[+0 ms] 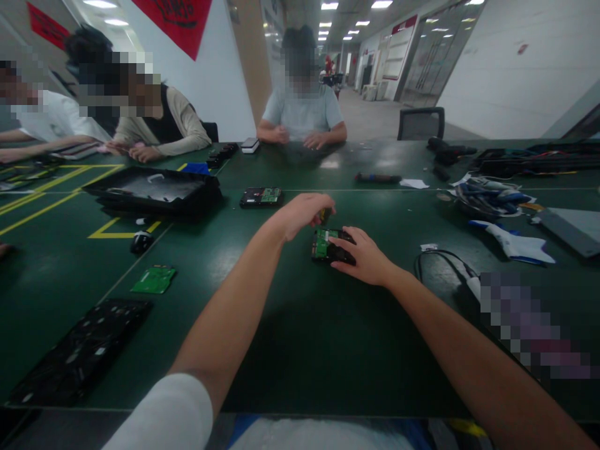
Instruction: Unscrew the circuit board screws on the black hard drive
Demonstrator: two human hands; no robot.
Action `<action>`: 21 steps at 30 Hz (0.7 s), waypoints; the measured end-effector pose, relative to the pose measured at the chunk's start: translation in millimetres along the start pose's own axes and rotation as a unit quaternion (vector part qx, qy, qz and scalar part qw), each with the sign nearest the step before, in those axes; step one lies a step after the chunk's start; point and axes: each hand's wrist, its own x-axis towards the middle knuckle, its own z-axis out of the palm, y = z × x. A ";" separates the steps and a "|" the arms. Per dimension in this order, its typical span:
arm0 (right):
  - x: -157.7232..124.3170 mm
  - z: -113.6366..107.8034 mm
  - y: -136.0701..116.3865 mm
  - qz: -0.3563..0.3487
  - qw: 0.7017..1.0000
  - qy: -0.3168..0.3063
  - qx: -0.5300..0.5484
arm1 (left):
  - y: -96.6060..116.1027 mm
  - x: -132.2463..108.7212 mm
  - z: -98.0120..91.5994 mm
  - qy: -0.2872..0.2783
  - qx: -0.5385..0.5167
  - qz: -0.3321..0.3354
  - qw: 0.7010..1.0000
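Observation:
A hard drive (pixel 321 245) lies on the green table in front of me, its green circuit board facing up. My right hand (pixel 360 255) grips it from the right, fingers spread over its black part and the thumb along the near edge. Above its far side, my left hand (pixel 307 214) is curled closed round a small yellow-and-dark tool (pixel 324 215), mostly covered by the fingers; it looks like a screwdriver. Whether its tip touches the drive is hidden. Slightly farther off to the left lies another hard drive (pixel 261 197), also with a green board showing.
Left are a black tray (pixel 154 190), a computer mouse (pixel 141 242), a loose green circuit board (pixel 154 279) and a black panel (pixel 79 350). Right are bundled cables (pixel 490 197), a blue-white packet (pixel 513 242) and a grey flat case (pixel 574 228). Several people sit across the table.

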 end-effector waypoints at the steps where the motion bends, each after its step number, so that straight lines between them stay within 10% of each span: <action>1: 0.1 -0.1 -0.1 0.001 1.000 -0.001 0.000 | 1.3 -0.8 0.3 -0.001 0.005 0.001 1.000; 21: 0.1 -1.3 -2.3 -0.001 1.000 0.000 -0.007 | 7.1 -3.7 13.0 -0.022 -0.078 -0.032 0.996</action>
